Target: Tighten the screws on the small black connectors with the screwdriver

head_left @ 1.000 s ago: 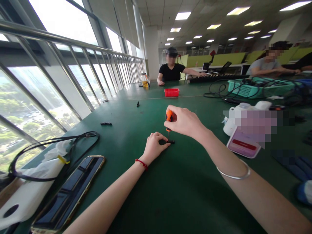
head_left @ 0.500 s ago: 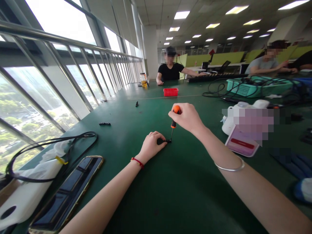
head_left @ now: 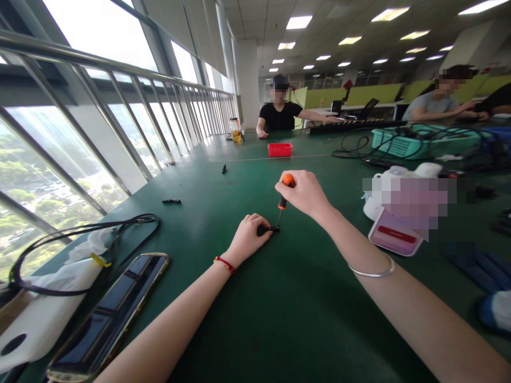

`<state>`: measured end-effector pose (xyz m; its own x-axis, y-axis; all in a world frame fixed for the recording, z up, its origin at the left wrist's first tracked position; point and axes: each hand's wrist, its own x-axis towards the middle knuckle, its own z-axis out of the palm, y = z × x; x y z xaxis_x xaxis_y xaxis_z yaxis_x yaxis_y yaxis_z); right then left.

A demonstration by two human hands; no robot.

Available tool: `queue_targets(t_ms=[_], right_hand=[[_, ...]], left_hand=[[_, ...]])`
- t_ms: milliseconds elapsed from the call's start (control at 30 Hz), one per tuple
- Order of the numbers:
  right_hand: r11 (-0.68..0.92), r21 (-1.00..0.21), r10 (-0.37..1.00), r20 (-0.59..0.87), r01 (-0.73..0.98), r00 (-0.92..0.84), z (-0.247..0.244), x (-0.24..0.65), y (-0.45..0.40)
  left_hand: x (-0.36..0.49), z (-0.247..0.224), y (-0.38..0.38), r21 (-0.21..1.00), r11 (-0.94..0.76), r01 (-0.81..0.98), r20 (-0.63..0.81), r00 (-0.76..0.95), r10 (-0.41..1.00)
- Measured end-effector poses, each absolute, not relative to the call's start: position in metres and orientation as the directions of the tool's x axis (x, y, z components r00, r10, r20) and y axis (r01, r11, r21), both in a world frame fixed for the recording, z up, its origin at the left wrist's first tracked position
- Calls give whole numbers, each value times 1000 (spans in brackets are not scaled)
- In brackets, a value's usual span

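Observation:
My left hand (head_left: 248, 237) is closed on a small black part (head_left: 274, 229) and holds it low against the green table (head_left: 223, 213). Above it, my right hand (head_left: 305, 192) grips an orange and black screwdriver (head_left: 282, 202). The screwdriver stands nearly upright, its thin shaft reaching down to the right end of the black part; exact contact at the tip is too small to tell. Two other small black pieces lie apart on the table, one to the left (head_left: 171, 201) and one farther back (head_left: 224, 169).
A red tray (head_left: 280, 150) stands ahead, with a person (head_left: 278, 114) behind it. At left are a large phone (head_left: 115, 314), a black cable (head_left: 130, 219) and a metal railing (head_left: 120, 74). A green basket (head_left: 399, 143) and a pink phone (head_left: 395, 234) sit at right.
The screwdriver's handle and my right hand have shifted very slightly left. My left hand keeps its hold on the black part.

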<state>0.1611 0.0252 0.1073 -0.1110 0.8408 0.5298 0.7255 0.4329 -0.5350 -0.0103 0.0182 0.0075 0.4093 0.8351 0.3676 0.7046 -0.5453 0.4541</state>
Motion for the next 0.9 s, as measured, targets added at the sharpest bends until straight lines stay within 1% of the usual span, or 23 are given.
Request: queue_targets(t_ms=[267, 467, 733, 900], right_hand=[[389, -524, 860, 502, 758, -94, 108, 162, 24], [392, -512, 876, 460, 764, -141, 115, 165, 21], [338, -404, 893, 422, 850, -154, 120, 166, 17], [347, -410, 888, 433, 843, -155, 121, 166, 15]], left_hand=[[-10, 6, 19, 437, -545, 716, 371, 408, 834], [-10, 7, 19, 432, -545, 719, 370, 410, 834], [-10, 7, 18, 428, -545, 721, 373, 408, 833], [-10, 8, 17, 424, -548, 721, 376, 411, 831]])
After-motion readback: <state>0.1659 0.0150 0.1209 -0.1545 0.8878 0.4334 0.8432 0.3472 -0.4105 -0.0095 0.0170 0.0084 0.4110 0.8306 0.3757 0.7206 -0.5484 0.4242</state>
